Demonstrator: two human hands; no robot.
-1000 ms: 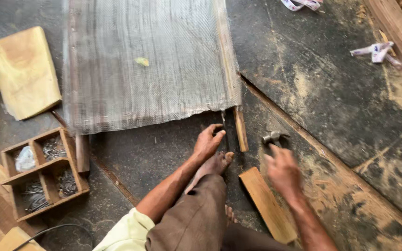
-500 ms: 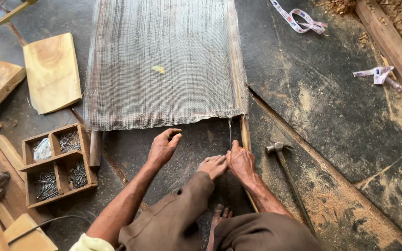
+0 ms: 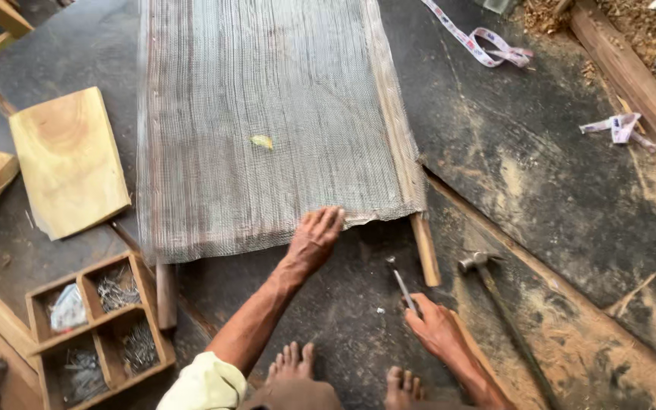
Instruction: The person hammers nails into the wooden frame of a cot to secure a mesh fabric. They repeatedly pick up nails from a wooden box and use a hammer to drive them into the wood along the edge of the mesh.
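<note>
Single view only, head-worn camera, no second view to share scene. Looks steeply down from above onto dark floor (image 3: 571, 190), near arm's reach. Landmark: wire mesh sheet (image 3: 267, 121), filling upper centre, far edge cut off by frame top. Wearer's bare feet (image 3: 290, 361) at bottom edge below mesh, so camera faces forward away from body. Left hand (image 3: 314, 239) on mesh near edge; right hand (image 3: 438, 330) below mesh's right corner. Compartment box (image 3: 96, 326) lower left of mesh; hammer (image 3: 495, 304) lower right.

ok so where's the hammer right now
In the head view the hammer lies on the dark floor at lower right, just right of the right hand, its head near the end of the wooden strip.
</note>
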